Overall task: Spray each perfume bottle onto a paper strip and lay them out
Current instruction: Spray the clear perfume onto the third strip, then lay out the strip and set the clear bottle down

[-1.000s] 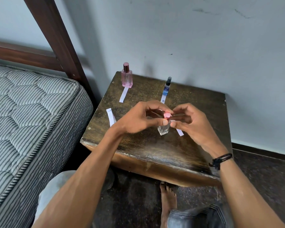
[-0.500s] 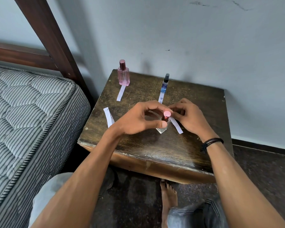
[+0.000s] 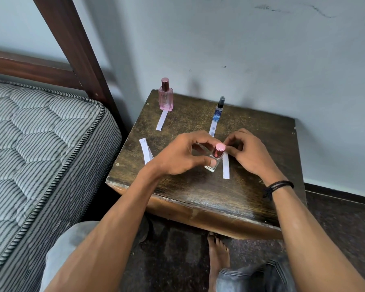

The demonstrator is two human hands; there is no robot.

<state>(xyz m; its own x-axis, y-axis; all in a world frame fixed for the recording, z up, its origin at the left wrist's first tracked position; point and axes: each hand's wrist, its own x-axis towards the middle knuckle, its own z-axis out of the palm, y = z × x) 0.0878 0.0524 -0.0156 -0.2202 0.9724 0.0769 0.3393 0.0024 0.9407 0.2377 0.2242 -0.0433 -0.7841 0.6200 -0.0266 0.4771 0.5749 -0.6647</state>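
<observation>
My left hand [image 3: 180, 155] grips a small clear perfume bottle [image 3: 213, 165] with a pink cap [image 3: 219, 149], standing near the middle of the dark wooden table [image 3: 251, 192]. My right hand [image 3: 246, 153] pinches the top end of a white paper strip [image 3: 226, 168] that lies just right of the bottle. A pink bottle [image 3: 165, 98] stands at the back left with a strip [image 3: 162, 121] in front of it. A slim blue spray bottle [image 3: 218, 111] stands at the back centre with a strip [image 3: 212, 130] in front. Another strip [image 3: 146, 151] lies loose at the left.
A striped mattress [image 3: 40, 148] on a dark wooden bed frame [image 3: 76, 49] stands close on the left. The grey wall [image 3: 261, 60] runs behind the table. My bare foot [image 3: 218, 251] is on the dark floor below the table's front edge.
My right hand has drawn the paper strip out so it now lies flat to the right of the clear bottle. The left hand keeps hold of the bottle.
</observation>
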